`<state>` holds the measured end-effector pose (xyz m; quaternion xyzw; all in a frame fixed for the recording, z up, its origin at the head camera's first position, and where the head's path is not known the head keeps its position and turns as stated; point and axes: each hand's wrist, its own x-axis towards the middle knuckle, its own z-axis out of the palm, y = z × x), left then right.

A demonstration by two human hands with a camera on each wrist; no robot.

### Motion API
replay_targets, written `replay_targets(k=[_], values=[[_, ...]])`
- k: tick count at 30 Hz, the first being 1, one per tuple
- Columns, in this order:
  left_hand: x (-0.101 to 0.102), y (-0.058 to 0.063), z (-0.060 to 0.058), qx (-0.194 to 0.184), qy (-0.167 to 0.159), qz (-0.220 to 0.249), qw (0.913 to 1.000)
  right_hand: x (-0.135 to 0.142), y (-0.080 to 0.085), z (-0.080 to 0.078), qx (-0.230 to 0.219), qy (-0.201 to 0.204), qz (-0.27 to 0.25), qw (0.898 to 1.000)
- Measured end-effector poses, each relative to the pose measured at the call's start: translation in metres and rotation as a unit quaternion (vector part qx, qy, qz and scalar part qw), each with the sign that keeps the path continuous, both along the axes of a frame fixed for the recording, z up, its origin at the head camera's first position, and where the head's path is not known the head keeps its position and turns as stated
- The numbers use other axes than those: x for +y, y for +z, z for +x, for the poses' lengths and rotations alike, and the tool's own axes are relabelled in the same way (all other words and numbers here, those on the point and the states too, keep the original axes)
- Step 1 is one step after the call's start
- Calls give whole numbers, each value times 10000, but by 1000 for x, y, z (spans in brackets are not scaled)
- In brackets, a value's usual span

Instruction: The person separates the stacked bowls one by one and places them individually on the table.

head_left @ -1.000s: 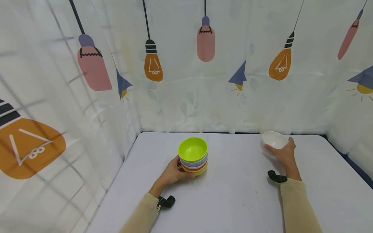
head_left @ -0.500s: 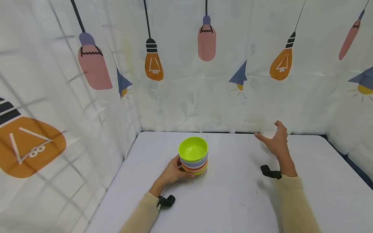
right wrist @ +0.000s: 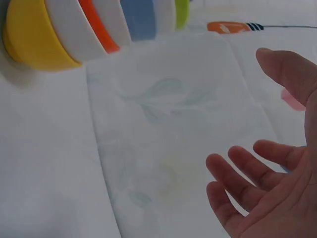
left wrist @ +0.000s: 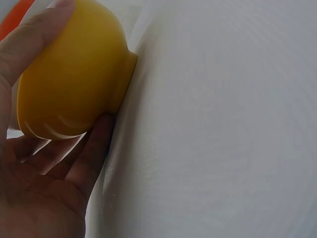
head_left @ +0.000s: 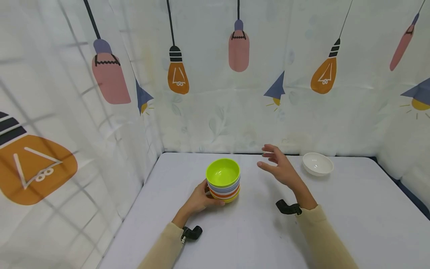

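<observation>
A stack of nested bowls [head_left: 224, 183] stands upright on the table, left of centre. Its top bowl is bright green, with white, blue and orange bands below. At the bottom sits a yellow bowl [left wrist: 74, 69], large in the left wrist view. My left hand [head_left: 198, 200] grips the lower part of the stack from the left, thumb in front and fingers reaching behind and beneath. Over the table to the right of the stack is my right hand [head_left: 281, 170], fingers spread and nothing in it. A single white bowl [head_left: 317, 164] rests at the back right, apart from both hands.
The white table [head_left: 255, 231] ends at a back edge against a hanging curtain [head_left: 208, 123] printed with lamps. More curtain runs along the left side. Each wrist wears a black camera mount, such as the left one [head_left: 191, 233].
My right hand has let go of the white bowl at the back right and moved left, towards the stack. The left hand and the stack have stayed in place.
</observation>
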<state>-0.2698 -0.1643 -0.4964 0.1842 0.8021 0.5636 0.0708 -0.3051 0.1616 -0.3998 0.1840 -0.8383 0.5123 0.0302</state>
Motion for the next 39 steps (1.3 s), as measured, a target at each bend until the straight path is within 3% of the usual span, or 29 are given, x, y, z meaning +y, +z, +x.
replay_targets(k=[7,12,16,19,23,25,29,36,39], values=[[0,-1,-1,-78,32,-41,10000,-42,-13,12,-228,778,105,9967],[0,-2,-1,-87,30,-12,10000,-62,-20,19,-171,1015,77,9947],[1,1,-1,-119,66,18,9999,-72,-20,23,-89,979,54,9951],[2,9,5,-137,59,26,9999,-76,-20,26,-133,919,38,9957],[3,8,5,-159,73,-2,9998,-80,-23,27,-100,883,26,9960],[2,0,1,-153,84,-45,9998,-82,-25,27,-38,851,61,9963],[2,-3,0,-78,73,-49,9999,-86,-26,27,29,819,153,9965],[2,1,2,-49,170,-189,9997,-94,-22,26,-179,826,203,9962],[3,9,6,-102,138,-182,9997,-98,-21,23,-316,826,263,9957]])
